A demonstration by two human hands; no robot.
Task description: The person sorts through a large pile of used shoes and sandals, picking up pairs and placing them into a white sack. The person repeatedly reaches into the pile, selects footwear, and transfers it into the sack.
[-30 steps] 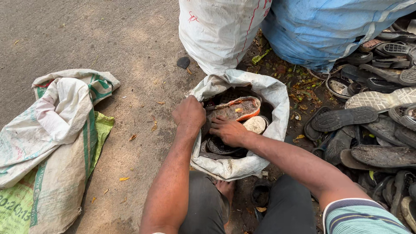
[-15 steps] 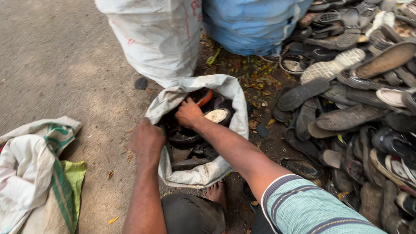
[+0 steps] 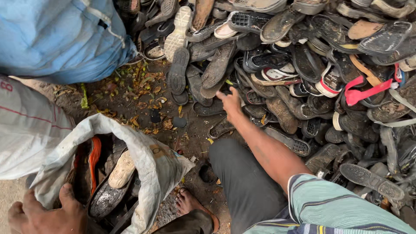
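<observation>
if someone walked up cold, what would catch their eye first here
Most likely the big heap of worn sandals and shoe soles filling the upper right, with a bright pink strap standing out on its right side. The right hand reaches open to the heap's near edge. At lower left, the left hand grips the rim of an open white sack holding more soles, one edged in orange.

Matt woven-plastic sack [image 3: 147,160]; dusty, rough rubber soles [image 3: 312,65].
</observation>
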